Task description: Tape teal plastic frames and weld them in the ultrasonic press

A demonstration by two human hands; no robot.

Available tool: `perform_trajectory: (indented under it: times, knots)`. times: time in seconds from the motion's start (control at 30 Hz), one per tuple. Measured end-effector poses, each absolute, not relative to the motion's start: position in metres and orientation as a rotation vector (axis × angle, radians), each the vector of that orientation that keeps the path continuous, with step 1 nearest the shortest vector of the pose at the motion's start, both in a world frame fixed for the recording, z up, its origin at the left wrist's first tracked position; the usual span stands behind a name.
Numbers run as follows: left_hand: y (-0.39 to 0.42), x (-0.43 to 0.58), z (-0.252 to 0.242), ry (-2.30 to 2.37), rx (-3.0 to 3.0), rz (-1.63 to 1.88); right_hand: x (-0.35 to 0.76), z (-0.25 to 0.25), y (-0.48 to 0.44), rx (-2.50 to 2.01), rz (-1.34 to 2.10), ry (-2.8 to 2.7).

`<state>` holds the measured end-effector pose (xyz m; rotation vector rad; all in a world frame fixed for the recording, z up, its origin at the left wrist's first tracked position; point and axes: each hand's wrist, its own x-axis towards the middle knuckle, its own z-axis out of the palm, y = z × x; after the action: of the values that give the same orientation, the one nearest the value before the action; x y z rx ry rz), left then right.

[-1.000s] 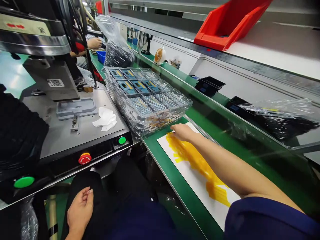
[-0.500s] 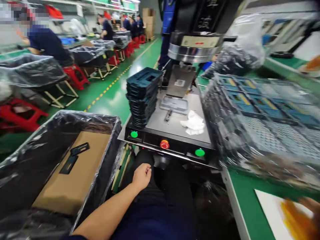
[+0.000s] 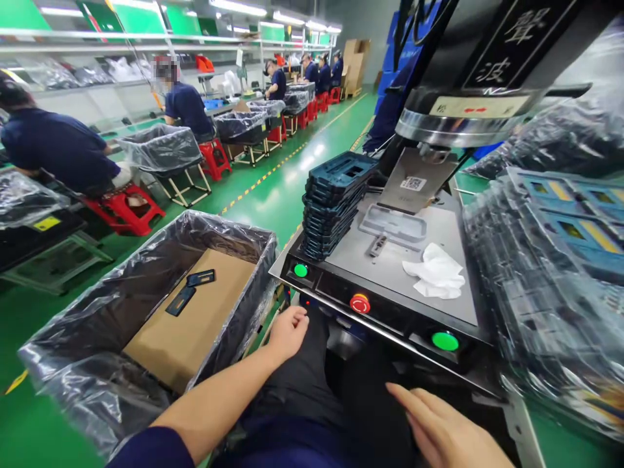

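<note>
My left hand (image 3: 290, 330) rests on my left thigh, fingers loosely curled, and nothing shows in it. My right hand (image 3: 441, 422) hangs over my right leg at the lower right, fingers stretched out and holding nothing. In front of me stands a press machine with a metal head (image 3: 414, 179) above a light grey fixture (image 3: 394, 224). Left of the fixture rises a stack of dark blue plastic trays (image 3: 336, 201). A small metal block (image 3: 377, 246) and a crumpled white cloth (image 3: 436, 272) lie on the machine's bed.
Green buttons (image 3: 301, 270) and a red emergency stop (image 3: 360, 303) line the machine's front. At left, a plastic-lined bin (image 3: 234, 318) holds cardboard and two dark flat parts (image 3: 180, 301). Stacked clear trays (image 3: 550, 260) stand at right. Several people sit at benches beyond the aisle.
The view has swung to the right-hand side less and the aisle more. My right hand has left the white sheet and orange thing at the right and come over my lap. The left hand stays put.
</note>
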<state>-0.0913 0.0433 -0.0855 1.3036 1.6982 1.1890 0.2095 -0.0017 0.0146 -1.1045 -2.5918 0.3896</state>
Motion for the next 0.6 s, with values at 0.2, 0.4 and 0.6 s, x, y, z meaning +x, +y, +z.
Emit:
perform_trajectory:
  times: [0.2, 0.4, 0.6]
  knots:
    - [0.082, -0.132, 0.034, 1.746, 1.426, 1.550, 0.174, -0.026, 0.004, -1.154, 0.656, -2.553]
    - [0.119, -0.128, 0.143, 1.879, 2.098, 1.806, 0.178, -0.032, 0.001, -1.276, 0.773, -2.573]
    - [0.148, -0.100, 0.186, 2.096, 2.129, 1.493, 0.176, -0.020, 0.005, -1.345, 0.782, -2.541]
